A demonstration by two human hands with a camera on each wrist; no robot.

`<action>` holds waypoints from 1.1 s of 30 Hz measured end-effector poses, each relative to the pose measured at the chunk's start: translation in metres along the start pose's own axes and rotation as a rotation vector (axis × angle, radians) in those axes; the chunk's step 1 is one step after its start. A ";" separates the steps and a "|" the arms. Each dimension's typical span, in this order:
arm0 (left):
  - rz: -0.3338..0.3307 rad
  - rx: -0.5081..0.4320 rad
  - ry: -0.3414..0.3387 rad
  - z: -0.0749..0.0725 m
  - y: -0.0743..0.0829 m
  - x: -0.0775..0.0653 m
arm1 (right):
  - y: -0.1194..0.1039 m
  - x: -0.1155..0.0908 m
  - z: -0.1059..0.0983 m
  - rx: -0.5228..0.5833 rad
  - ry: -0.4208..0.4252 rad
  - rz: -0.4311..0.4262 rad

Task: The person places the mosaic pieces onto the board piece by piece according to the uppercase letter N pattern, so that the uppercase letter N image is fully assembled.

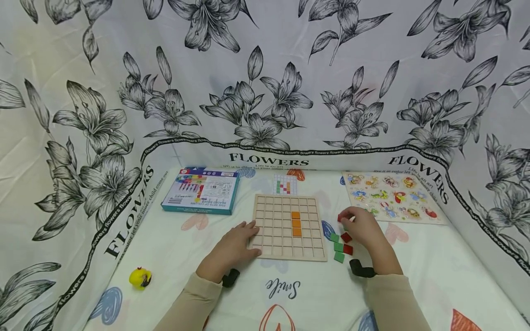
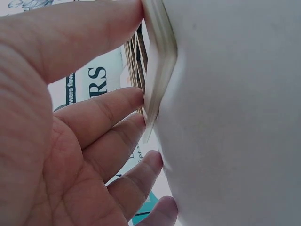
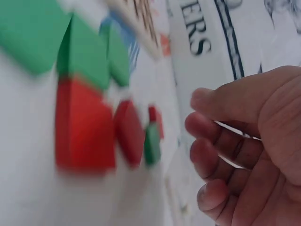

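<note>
A square wooden grid board (image 1: 274, 234) lies at the middle of the table, with an orange column of tiles (image 1: 296, 224) on it. My left hand (image 1: 234, 246) rests against the board's left edge, fingers spread. In the left wrist view its fingertips touch the board's pale side (image 2: 162, 52). Right of the board are loose red tiles (image 1: 348, 249) and green tiles (image 1: 338, 247). My right hand (image 1: 361, 226) is over the far end of these, close to a red tile (image 1: 339, 218). Its fingers are loosely bent, and the right wrist view shows nothing between them.
Behind the board lies a small pattern card (image 1: 285, 185). A teal-edged box (image 1: 201, 191) is at the back left, and a picture board (image 1: 389, 197) at the back right. A yellow toy duck (image 1: 140, 278) sits at the front left. Flowered cloth (image 1: 265, 124) hangs behind.
</note>
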State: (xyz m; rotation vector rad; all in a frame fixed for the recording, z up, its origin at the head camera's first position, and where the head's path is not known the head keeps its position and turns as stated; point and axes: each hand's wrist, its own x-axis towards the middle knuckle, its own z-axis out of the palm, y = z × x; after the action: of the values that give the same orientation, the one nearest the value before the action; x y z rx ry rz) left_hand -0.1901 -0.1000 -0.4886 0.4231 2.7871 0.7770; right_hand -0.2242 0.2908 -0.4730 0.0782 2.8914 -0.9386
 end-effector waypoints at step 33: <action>0.001 0.006 -0.020 0.000 -0.002 0.004 | 0.018 0.015 0.002 -0.016 -0.076 0.106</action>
State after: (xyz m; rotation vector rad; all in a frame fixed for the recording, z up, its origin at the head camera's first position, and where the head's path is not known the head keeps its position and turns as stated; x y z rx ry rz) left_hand -0.1949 -0.1005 -0.4899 0.4312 2.7718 0.7602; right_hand -0.2371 0.3045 -0.4867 0.1880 2.7946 -0.8809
